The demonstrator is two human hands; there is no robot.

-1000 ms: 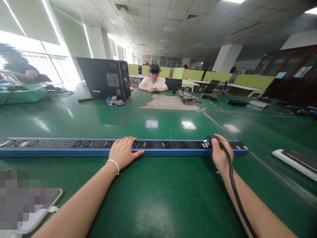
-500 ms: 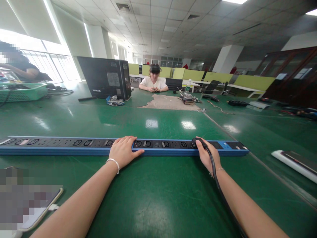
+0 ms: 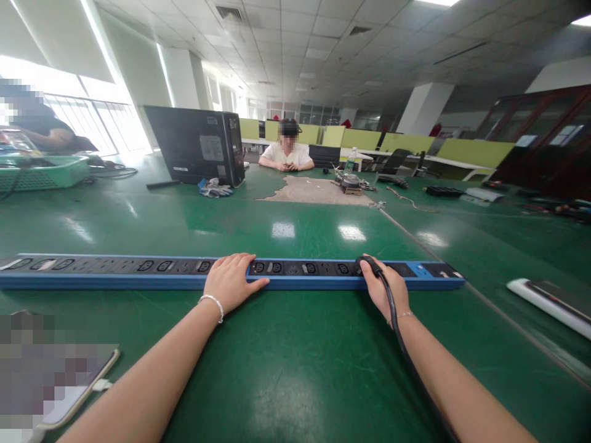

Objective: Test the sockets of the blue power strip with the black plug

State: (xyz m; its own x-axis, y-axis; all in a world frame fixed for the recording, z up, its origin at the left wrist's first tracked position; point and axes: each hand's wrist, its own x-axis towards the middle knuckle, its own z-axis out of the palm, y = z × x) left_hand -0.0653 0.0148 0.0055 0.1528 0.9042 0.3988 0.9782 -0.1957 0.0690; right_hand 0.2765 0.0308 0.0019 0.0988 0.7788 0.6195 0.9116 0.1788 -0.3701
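A long blue power strip (image 3: 295,283) with a row of black sockets lies across the green table in front of me. My left hand (image 3: 229,284) grips it near its middle, fingers over the top and thumb along the near side. In my right hand (image 3: 384,288) is a black power plug (image 3: 364,266), held against the socket face toward the strip's right end. How deep the plug sits is hidden by my fingers. Its black cable (image 3: 402,351) runs down over my right wrist and forearm toward the lower edge.
A phone (image 3: 83,387) lies at the lower left and a white-edged device (image 3: 549,301) at the right. Farther back are a black computer case (image 3: 189,144), gloves (image 3: 215,187), a green basket (image 3: 50,174) and a bottle (image 3: 351,161). One person (image 3: 286,154) sits opposite, another at far left.
My right hand and the plug have shifted very slightly left. The strip has edged a little to the right. My left hand stays in place on it.
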